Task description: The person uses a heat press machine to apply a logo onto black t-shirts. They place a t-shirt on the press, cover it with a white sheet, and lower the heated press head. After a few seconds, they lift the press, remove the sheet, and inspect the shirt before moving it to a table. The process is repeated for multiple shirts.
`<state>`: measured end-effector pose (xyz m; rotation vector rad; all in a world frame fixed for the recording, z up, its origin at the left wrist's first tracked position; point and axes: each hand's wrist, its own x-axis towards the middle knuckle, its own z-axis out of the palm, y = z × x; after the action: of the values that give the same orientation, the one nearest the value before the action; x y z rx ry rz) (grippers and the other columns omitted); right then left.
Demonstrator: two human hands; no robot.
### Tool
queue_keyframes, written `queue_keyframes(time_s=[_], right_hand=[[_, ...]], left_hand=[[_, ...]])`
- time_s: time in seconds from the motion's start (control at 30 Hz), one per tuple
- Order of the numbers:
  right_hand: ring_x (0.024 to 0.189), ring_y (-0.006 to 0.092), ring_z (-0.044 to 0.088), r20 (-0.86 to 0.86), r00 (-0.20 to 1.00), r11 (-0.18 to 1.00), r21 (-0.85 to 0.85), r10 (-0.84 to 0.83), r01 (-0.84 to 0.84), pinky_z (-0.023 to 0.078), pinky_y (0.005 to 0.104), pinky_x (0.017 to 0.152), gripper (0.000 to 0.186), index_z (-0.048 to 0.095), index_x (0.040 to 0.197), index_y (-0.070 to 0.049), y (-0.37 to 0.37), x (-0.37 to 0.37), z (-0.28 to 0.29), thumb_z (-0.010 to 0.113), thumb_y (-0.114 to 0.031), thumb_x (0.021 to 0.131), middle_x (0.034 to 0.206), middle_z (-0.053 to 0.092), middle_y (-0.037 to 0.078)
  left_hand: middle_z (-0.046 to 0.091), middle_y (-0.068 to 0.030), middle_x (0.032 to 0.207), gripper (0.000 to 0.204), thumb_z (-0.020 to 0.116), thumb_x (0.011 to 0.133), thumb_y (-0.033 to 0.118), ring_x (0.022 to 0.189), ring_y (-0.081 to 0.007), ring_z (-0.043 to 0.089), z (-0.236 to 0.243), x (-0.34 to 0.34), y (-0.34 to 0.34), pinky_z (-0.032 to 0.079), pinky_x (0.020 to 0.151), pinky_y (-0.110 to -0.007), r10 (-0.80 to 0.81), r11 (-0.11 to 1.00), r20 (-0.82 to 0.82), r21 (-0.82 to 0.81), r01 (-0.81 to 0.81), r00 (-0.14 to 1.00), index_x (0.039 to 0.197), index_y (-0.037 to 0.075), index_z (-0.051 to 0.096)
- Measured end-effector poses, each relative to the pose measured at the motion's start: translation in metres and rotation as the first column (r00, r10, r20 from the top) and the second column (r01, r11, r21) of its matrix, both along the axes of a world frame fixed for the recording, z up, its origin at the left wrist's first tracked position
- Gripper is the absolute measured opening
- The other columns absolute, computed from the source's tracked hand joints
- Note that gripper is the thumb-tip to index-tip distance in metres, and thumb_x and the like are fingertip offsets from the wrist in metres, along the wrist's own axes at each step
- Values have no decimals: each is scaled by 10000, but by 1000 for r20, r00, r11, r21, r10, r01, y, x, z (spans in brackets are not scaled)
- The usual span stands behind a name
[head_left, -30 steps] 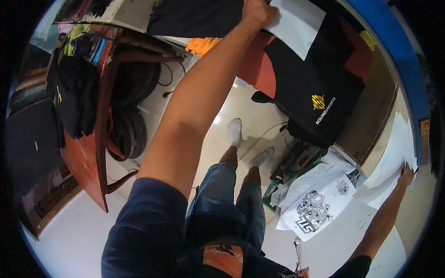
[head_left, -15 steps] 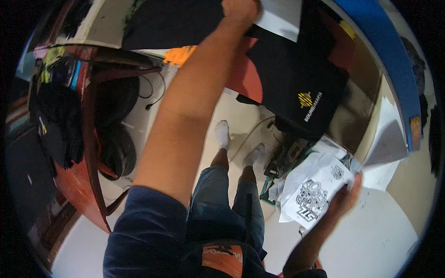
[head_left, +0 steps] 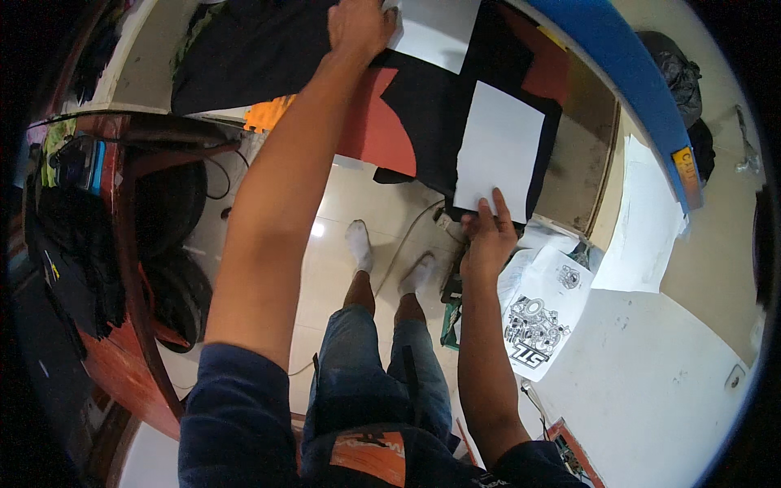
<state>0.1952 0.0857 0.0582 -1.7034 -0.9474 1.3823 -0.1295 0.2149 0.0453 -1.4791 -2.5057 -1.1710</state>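
My left hand [head_left: 358, 28] is at the top edge, over black cloth [head_left: 244, 61] and beside a white sheet [head_left: 435, 32]. Its fingers are bent or cut off by the frame, so their grip is unclear. My right hand [head_left: 490, 236] has its fingers stretched and apart, the tips on the lower edge of a second white sheet [head_left: 500, 146]. That sheet lies on a black garment [head_left: 423, 110]. A red, curved-edged piece [head_left: 378, 122] pokes out from under the garment, to the right of my left forearm.
Printed papers [head_left: 541, 313] lie below my right hand, and blank white sheets [head_left: 639, 220] lie farther right. A blue curved edge [head_left: 618, 57] borders the right side. At left stands a reddish-brown rack [head_left: 130, 342] with black cloth. A cable crosses the tiled floor [head_left: 333, 220].
My right hand has moved from beside the printed papers up to the black garment. A white sheet now covers the garment's yellow and white print. The whole view has shifted.
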Motion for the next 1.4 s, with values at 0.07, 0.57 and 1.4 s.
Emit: queue_keyframes(time_s=[0.07,0.57,1.4], right_hand=[[601,54,470,-3,996,996,13,84,-84,316,215,464,436,560,1291,-20,-13,9,6,673,-193,907,730,558,-3],[1283,368,457,695,614,-13,658,-375,-753,346,412,1082,728,524,1293,38,282,-139,522,621,-534,854,1352,504,253],[1092,415,576,771,-302,-53,-330,561,-942,449,490,943,521,606,1125,-7,56,-75,161,691,-397,791,1127,606,278]], left_hand=[[563,-205,1199,372,671,818,181,1052,-376,592,5,10,-30,495,869,-434,49,972,2,229,-48,999,1173,76,638],[636,-17,822,163,658,911,150,730,-88,555,91,125,-414,454,668,-241,253,958,798,-129,-255,547,946,-10,658],[469,-111,1390,859,803,572,490,1405,-242,333,183,138,-112,125,1187,-534,-938,302,115,-192,934,328,1298,122,527]])
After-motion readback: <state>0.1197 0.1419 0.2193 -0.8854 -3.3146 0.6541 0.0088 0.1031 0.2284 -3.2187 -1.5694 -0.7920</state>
